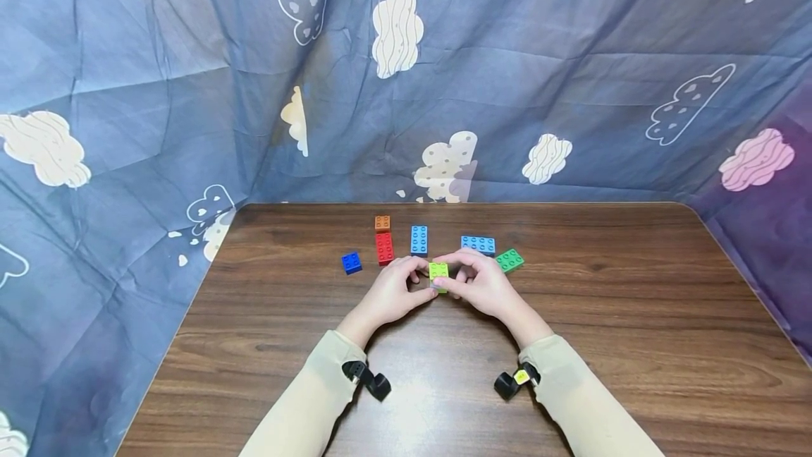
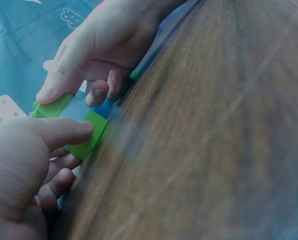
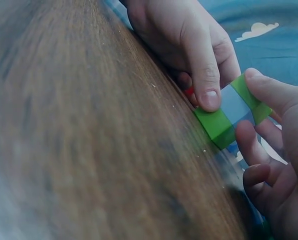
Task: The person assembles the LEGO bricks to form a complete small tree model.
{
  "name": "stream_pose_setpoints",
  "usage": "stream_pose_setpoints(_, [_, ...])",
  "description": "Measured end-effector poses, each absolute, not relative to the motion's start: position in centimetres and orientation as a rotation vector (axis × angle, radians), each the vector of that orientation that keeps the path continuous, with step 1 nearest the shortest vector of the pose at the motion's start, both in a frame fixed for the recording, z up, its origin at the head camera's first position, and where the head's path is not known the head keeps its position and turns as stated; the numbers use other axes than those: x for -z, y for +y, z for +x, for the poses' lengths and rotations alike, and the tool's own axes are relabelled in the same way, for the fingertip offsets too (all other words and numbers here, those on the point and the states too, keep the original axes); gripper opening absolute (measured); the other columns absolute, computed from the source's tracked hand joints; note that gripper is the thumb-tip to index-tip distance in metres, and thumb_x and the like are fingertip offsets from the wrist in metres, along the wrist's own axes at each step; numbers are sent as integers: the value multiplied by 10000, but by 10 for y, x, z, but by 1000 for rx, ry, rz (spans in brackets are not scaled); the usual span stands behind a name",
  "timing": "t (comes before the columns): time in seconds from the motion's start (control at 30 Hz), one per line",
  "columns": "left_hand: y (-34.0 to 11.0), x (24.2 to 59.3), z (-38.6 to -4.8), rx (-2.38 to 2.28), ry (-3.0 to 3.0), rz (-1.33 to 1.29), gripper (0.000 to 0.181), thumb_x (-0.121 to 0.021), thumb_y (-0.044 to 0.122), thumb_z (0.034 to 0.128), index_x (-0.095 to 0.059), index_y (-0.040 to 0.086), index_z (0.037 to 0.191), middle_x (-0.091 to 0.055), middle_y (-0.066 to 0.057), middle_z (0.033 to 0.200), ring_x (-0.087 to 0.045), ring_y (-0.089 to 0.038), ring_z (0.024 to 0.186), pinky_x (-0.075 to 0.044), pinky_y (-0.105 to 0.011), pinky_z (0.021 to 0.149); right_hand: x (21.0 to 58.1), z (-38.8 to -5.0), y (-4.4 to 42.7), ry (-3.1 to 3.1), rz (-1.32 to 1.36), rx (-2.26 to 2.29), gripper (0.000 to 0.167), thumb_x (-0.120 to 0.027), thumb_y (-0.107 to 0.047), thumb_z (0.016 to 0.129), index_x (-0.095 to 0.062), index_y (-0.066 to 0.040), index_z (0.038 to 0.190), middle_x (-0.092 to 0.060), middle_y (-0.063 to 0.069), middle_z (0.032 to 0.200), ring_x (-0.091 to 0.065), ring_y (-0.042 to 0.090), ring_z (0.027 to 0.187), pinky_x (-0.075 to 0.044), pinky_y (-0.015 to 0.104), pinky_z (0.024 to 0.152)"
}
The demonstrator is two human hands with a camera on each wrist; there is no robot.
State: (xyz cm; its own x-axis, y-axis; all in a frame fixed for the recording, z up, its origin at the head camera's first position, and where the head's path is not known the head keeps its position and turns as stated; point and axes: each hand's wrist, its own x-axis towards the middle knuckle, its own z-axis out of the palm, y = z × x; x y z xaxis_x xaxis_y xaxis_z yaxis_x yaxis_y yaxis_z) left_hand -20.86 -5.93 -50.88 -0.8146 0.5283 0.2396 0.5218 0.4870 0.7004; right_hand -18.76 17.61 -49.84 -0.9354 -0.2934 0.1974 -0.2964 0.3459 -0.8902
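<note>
A small stack stands between the two hands: a lime brick [image 1: 438,269] on top, a pale grey block [image 3: 236,104] in the middle and another lime brick [image 2: 93,131] [image 3: 215,125] at the bottom. The left hand [image 1: 395,291] [image 2: 19,165] [image 3: 191,40] pinches the lower lime brick between thumb and fingers. From the other side, the right hand [image 1: 485,284] [image 2: 114,40] [image 3: 289,135] grips the upper lime brick, its thumb on the near face. The stack's far side is hidden in the head view.
Behind the hands on the wooden table [image 1: 266,316] lie a dark blue brick [image 1: 352,263], a red brick [image 1: 384,248], an orange brick [image 1: 382,223], two light blue bricks [image 1: 419,240] [image 1: 478,244] and a green brick [image 1: 509,260]. A patterned cloth [image 1: 482,76] hangs behind.
</note>
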Motion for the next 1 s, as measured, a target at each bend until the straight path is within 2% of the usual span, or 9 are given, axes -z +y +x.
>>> stream_pose_setpoints(0.27, [-60, 523, -214, -1341, 2683, 977, 322, -863, 293, 951, -721, 158, 1206, -691, 59, 1068, -605, -88, 946, -528, -286, 857, 500, -186, 177, -2576, 558, -1751, 331, -863, -223, 976, -783, -183, 1294, -678, 77, 1098, -660, 247, 629, -522, 296, 531])
stream_pose_setpoints(0.57, [-59, 511, -209, -1293, 2695, 994, 337, -857, 244, 953, -717, 105, 1226, -706, -3, 1089, -623, -143, 951, -543, -310, 852, 502, -187, 177, -2581, 555, -1783, 346, -852, -196, 983, -766, -175, 1318, -687, 93, 1087, -677, 249, 659, -514, 281, 552])
stream_pose_setpoints(1.0, [-61, 523, -215, -1325, 2699, 1010, 336, -857, 304, 952, -719, 143, 1212, -699, 40, 1071, -622, -115, 944, -533, -291, 844, 501, -188, 177, -2590, 543, -1814, 360, -840, -199, 994, -756, -171, 1343, -689, 102, 1046, -689, 255, 678, -514, 274, 571])
